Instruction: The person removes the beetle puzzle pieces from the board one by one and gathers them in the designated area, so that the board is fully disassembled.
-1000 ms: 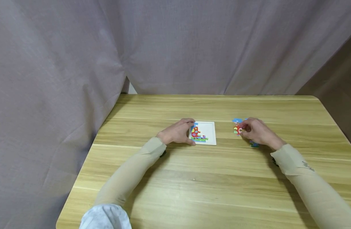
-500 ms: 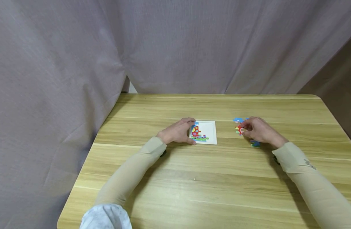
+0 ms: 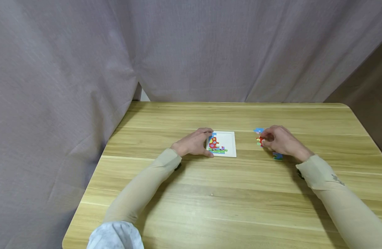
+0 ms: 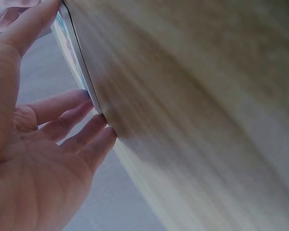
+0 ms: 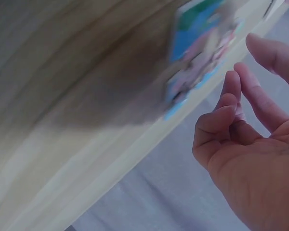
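A white square puzzle tray [image 3: 229, 143] lies on the table with joined pieces along its left and lower parts, showing a red spotted figure on green and blue. My left hand [image 3: 194, 142] spans the tray's left side, thumb at the near edge and fingers at the far edge, holding it. To the right, my right hand [image 3: 279, 141] hovers over loose puzzle pieces, thumb and index finger close to a red piece [image 3: 259, 141]. In the right wrist view, a gap shows between that thumb and index finger, and the blurred puzzle pieces [image 5: 197, 53] lie beyond the fingertips.
A light blue piece [image 3: 258, 130] lies just beyond the red one, and a blue-green piece [image 3: 277, 156] lies under the right wrist. The wooden table [image 3: 209, 197] ends at a grey curtain [image 3: 194, 52] behind.
My right hand has shifted slightly over the loose pieces, covering more of the red piece and a blue one behind it. The left hand stays on the tray.
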Tool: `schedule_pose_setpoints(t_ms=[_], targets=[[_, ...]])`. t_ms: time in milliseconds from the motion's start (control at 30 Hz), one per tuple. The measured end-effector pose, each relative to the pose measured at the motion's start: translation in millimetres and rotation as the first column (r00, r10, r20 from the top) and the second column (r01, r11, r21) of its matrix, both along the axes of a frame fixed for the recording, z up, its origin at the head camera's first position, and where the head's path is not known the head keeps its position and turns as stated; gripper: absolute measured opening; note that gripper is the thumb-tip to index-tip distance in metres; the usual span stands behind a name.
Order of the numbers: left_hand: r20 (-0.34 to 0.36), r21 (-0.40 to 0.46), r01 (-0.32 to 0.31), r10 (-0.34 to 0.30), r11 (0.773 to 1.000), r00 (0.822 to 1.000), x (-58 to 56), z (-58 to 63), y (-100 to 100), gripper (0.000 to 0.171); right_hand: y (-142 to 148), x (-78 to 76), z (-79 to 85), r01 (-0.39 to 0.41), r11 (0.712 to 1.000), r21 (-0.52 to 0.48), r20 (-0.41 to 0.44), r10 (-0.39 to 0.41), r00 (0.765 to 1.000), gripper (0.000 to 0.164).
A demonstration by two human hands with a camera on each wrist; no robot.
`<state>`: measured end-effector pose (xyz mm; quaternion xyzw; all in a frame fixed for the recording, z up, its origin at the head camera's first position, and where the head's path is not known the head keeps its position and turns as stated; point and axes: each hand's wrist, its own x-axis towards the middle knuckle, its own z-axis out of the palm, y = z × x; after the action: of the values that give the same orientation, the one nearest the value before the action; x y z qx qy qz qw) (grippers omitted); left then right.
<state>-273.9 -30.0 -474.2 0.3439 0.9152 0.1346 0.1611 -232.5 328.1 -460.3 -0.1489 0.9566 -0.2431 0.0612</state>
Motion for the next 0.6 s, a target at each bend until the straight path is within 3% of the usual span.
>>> schedule_pose_setpoints(t_ms=[300, 600], targets=[[-0.019, -0.013, 0.007, -0.007, 1.0, 1.0, -0.5, 0.4, -1, 0.096, -41, 7.1, 2.1, -0.009, 0.999, -0.046, -0.001, 0.009, 1.0, 0.033], [-0.019, -0.021, -0.006, 0.006, 1.0, 1.0, 1.3, 1.3, 1, 0.093, -96, 13.2, -5.7, -0.07, 0.996, -0.06, -0.014, 0.069, 0.998, 0.027]])
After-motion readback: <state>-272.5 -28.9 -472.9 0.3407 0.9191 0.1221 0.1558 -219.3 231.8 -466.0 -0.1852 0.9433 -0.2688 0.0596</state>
